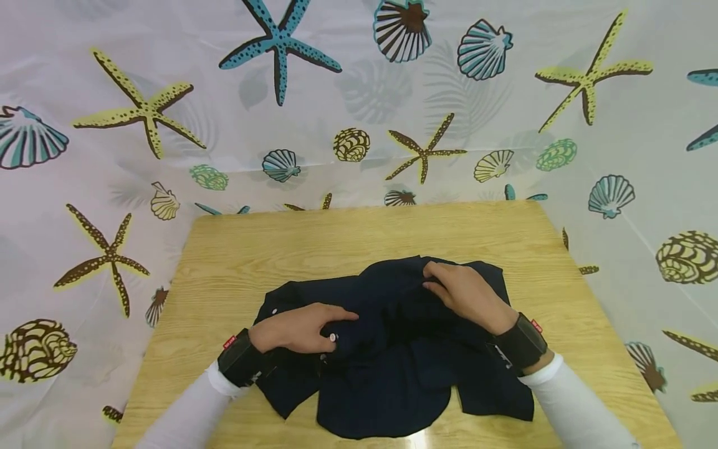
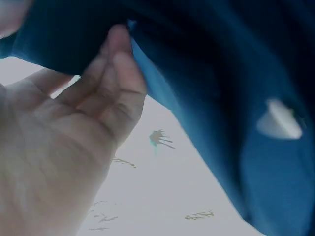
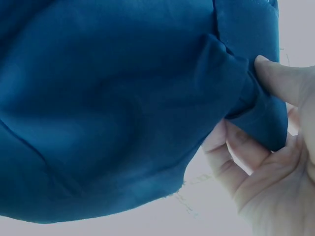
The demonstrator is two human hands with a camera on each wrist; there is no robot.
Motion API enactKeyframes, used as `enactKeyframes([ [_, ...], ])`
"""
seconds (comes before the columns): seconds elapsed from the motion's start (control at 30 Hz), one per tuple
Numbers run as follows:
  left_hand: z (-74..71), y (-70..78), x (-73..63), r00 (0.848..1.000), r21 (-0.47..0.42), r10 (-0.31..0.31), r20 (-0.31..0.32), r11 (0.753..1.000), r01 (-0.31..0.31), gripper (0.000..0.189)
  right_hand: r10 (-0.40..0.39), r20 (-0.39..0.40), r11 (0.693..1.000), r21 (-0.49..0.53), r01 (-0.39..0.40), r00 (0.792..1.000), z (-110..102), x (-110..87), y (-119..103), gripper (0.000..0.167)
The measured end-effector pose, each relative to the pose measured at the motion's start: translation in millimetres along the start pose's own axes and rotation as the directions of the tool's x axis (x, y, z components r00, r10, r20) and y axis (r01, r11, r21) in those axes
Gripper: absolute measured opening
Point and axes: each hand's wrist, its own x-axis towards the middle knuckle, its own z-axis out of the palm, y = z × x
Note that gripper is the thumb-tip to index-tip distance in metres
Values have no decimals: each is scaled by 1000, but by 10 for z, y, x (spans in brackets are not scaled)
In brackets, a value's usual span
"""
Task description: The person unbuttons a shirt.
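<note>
A dark navy shirt [image 1: 387,399] lies bunched and partly spread across the wooden table. My left hand [image 1: 297,327] grips cloth at its left part, index finger stretched to the right. In the left wrist view, that hand's fingers [image 2: 123,73] curl at the fabric's edge, with a white button [image 2: 280,120] to the right. Another white button [image 1: 275,310] shows on the shirt near the left wrist. At the shirt's upper right, my right hand [image 1: 471,293] pinches a fold. The right wrist view shows the thumb [image 3: 275,81] on top of this fold and the fingers beneath.
Light wooden tabletop [image 1: 269,243] extends behind the shirt and to both sides. A white curtain [image 1: 336,93] printed with starfish and shells surrounds the table at the back and sides. Each wrist wears a black strapped device [image 1: 521,343].
</note>
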Motion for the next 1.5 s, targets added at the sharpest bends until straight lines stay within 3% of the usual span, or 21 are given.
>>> enactKeyframes([
  [0.13,-218,189,-138,996,-57,82,41,995,-79,72,-23,-35,999,-23,22,999,-179,113,6,14],
  [0.23,-304,346,-235,992,-49,118,43,992,-116,79,-42,-64,999,-28,40,997,-316,192,8,14],
  [0.3,-326,431,-269,989,8,147,-6,989,-147,76,-53,-81,998,-26,51,995,-403,233,10,13],
  [0.37,-330,488,-277,980,107,171,-103,981,-160,69,-59,-95,998,-28,57,994,-483,266,13,14],
  [0.43,-337,512,-262,952,213,213,-219,963,-167,62,-69,-103,997,-27,67,992,-559,296,8,16],
  [0.5,-354,507,-236,912,309,252,-323,939,-150,56,-80,-104,997,-24,78,991,-624,328,-2,18],
  [0.63,-415,452,-191,833,389,333,-442,908,-157,40,-106,-95,994,-13,106,990,-715,382,-37,22],
  [0.7,-452,436,-183,806,391,344,-482,908,-153,29,-116,-96,993,-4,116,989,-749,401,-62,22],
  [0.77,-487,436,-189,794,377,335,-507,915,-145,20,-127,-100,992,4,128,987,-776,416,-90,22],
  [0.87,-533,465,-204,797,330,306,-520,933,-143,13,-150,-115,988,11,153,982,-804,427,-132,23],
  [0.97,-569,482,-203,801,261,300,-518,947,-186,10,-198,-149,980,-1,200,969,-819,427,-178,26],
  [1.0,-579,486,-200,796,234,307,-522,949,-212,9,-223,-165,974,-7,225,961,-821,423,-195,27],
  [1.03,-585,483,-191,787,215,315,-530,948,-235,11,-250,-176,968,-9,252,952,-822,418,-212,29],
  [1.13,-607,469,-171,743,170,347,-573,937,-306,15,-343,-200,938,-20,346,918,-827,400,-272,28],
  [1.2,-626,459,-158,699,174,371,-611,925,-339,15,-392,-195,918,-24,395,899,-839,392,-312,25],
  [1.27,-648,450,-152,661,188,382,-645,919,-347,18,-420,-185,906,-30,422,888,-850,392,-347,23],
  [1.37,-683,452,-154,623,207,386,-681,917,-342,18,-426,-172,904,-44,425,888,-852,397,-370,21],
  [1.5,-755,457,-178,610,215,367,-702,926,-310,17,-409,-168,912,-67,404,897,-859,414,-357,19],
])
